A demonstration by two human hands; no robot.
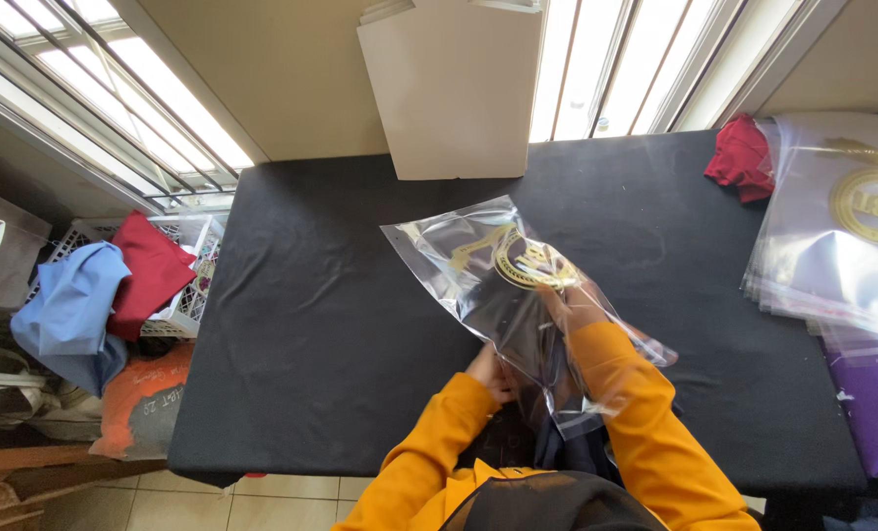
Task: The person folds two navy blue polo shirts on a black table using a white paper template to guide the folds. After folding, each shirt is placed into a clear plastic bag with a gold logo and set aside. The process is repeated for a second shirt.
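Orange-sleeved right hand (569, 307) reaches deep inside the clear bag (518, 295), fingers hidden; left hand (490, 374) pinches its mouth. Dark garment (547, 433) seems only partly bagged, unsealed

The right hand (569, 307) is pushed up inside the clear plastic bag (503, 285) with its fingers blurred behind the film, the left hand (493, 374) is half tucked under the bag's mouth, and the stack of clear bags (832, 236) runs off the right edge.
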